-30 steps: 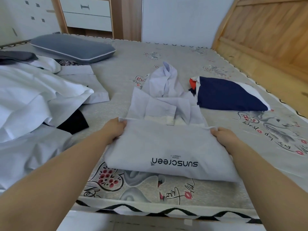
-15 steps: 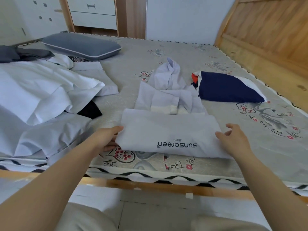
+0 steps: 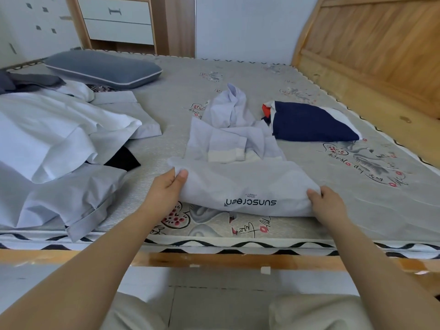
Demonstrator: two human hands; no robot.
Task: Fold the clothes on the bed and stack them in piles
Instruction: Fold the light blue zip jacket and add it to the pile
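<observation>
Your left hand (image 3: 166, 189) and right hand (image 3: 327, 202) each pinch an end of the folded pale sunscreen jacket (image 3: 240, 186), which lies near the bed's (image 3: 238, 75) front edge, beside a navy garment (image 3: 309, 122).

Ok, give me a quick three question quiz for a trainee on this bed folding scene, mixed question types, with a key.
1. True or false: both hands grip the pale lilac jacket printed "sunscreen".
2. Which lies right of that jacket? A) folded navy garment with white and red edges B) grey-blue pillow with white piping
3. Fill in: the left hand pinches the jacket's ___ folded edge.

Key: 1 true, the right hand grips too; 2 A; 3 left.
</observation>
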